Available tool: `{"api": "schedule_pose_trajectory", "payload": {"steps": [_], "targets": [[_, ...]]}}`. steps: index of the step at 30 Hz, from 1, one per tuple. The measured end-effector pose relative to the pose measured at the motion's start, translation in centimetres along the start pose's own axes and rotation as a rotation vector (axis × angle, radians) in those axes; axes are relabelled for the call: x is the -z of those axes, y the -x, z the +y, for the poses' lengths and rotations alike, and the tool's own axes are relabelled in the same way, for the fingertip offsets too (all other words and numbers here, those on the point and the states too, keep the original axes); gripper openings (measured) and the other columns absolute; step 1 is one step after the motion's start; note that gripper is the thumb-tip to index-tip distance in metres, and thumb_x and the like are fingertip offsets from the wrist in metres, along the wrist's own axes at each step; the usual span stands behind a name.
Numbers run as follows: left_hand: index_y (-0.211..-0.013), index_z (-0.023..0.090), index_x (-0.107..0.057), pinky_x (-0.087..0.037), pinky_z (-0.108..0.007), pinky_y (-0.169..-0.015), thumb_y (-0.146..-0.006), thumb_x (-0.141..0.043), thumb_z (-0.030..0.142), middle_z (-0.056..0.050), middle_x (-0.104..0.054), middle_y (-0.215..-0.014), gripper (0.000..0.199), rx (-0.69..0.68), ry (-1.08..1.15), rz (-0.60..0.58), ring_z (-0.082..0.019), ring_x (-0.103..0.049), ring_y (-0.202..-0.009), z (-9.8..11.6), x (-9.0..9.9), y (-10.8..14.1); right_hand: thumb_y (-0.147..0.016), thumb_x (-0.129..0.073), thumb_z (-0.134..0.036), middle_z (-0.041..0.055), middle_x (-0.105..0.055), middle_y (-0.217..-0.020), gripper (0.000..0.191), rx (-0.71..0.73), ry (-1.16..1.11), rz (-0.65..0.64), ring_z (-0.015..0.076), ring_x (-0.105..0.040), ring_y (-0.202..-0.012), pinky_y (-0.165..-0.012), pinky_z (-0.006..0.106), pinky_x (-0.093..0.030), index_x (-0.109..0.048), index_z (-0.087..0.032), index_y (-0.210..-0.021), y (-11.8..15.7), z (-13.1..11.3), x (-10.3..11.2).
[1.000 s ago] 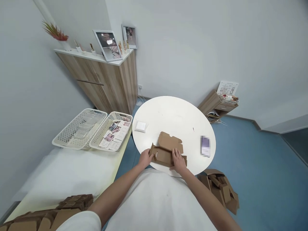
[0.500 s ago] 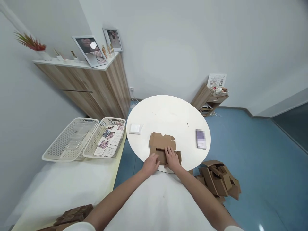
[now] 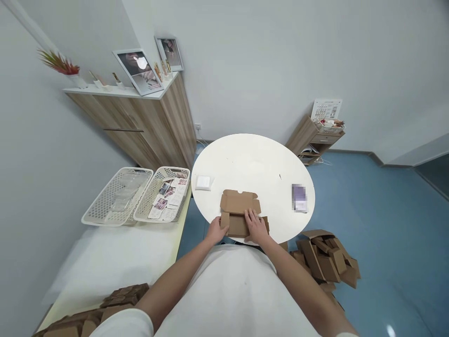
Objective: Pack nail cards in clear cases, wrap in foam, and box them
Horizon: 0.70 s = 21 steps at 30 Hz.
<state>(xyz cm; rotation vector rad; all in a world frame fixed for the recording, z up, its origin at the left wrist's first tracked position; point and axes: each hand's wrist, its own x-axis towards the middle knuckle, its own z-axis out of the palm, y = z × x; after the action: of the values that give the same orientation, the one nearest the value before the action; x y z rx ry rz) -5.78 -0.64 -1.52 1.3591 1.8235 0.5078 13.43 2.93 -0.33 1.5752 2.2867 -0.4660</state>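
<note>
A brown cardboard box (image 3: 240,203) lies at the near edge of the round white table (image 3: 245,154), its lid flap spread away from me. My left hand (image 3: 216,230) grips the box's left end, thumb on the upright side flap and fingers outside it. On the right part of the box, my right hand (image 3: 256,226) rests with its fingers spread over the inside and the right wall. A side flap sticks out beyond the right hand. The inside of the box shows between the hands, with nothing visible in it.
A white packet (image 3: 203,182) lies at the table's left, a purple-and-white item (image 3: 299,198) at its right. Two white baskets (image 3: 117,196) (image 3: 163,194) stand on the side table at left. A carton of cardboard boxes (image 3: 328,257) sits on the floor at right.
My left hand has moved outward to the box's left end, where the side flap now stands up. My right hand stays on the right part. The whole view has shifted slightly.
</note>
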Motion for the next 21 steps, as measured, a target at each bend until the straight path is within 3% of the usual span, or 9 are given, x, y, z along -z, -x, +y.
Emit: {"api": "schedule_pose_trajectory", "payload": {"steps": [7, 14, 21], "targets": [[-0.094, 0.016, -0.052, -0.041, -0.025, -0.067, -0.078, -0.045, 0.032, -0.009, -0.064, -0.100, 0.023, 0.071, -0.126, -0.084, -0.020, -0.059, -0.090, 1.0, 0.4, -1.3, -0.041, -0.074, -0.045, 0.0102, 0.009, -0.146, 0.130, 0.083, 0.067, -0.069, 0.0297, 0.009, -0.132, -0.102, 0.051, -0.004, 0.010, -0.021, -0.137, 0.2, 1.3, 0.7], [-0.098, 0.015, -0.050, -0.042, -0.028, -0.068, -0.073, -0.047, 0.036, -0.012, -0.063, -0.101, 0.033, 0.084, -0.190, -0.153, -0.024, -0.059, -0.091, 1.3, 0.4, -2.5, -0.046, -0.072, -0.042, 0.0080, 0.012, -0.145, 0.123, 0.110, 0.029, -0.106, 0.0306, 0.008, -0.132, -0.101, 0.050, -0.007, 0.008, -0.023, -0.137, 0.8, 1.6, 1.3], [-0.099, 0.015, -0.051, -0.044, -0.028, -0.068, -0.077, -0.039, 0.042, -0.012, -0.062, -0.102, 0.037, 0.110, -0.212, -0.188, -0.023, -0.059, -0.093, 1.2, 0.0, -3.4, -0.050, -0.069, -0.045, 0.0095, 0.006, -0.146, 0.120, 0.127, 0.009, -0.118, 0.0294, 0.007, -0.132, -0.100, 0.047, -0.014, 0.009, -0.021, -0.137, 1.0, 1.7, 1.8]]}}
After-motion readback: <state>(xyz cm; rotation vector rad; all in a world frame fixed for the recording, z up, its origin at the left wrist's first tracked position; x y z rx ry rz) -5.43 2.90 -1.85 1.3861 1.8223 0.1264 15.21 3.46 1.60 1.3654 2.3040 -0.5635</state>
